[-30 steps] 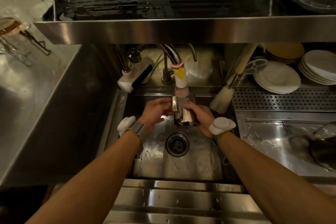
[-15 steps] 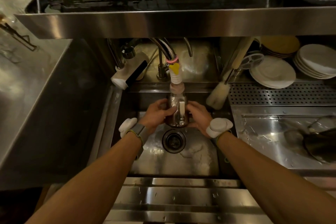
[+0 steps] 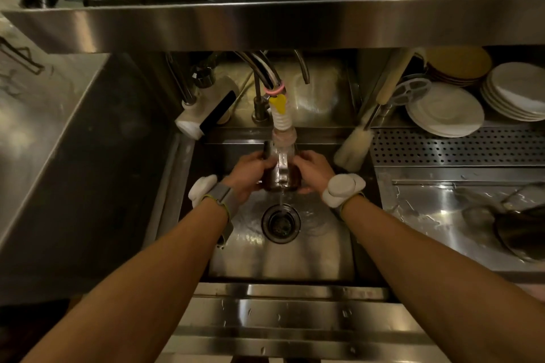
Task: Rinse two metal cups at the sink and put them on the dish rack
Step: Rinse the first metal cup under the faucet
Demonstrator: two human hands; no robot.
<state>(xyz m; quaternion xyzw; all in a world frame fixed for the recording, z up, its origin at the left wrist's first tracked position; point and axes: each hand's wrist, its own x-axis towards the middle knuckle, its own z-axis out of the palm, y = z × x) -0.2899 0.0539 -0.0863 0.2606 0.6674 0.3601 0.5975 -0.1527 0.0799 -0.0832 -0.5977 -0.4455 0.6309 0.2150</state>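
Head view: hands [image 3: 249, 174] round cup [image 3: 280, 169], sink [image 3: 280, 259] centre

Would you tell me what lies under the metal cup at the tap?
A thin water stream falls from the metal cup to the sink drain below. The left hand and right hand cover its sides; its base is hidden.
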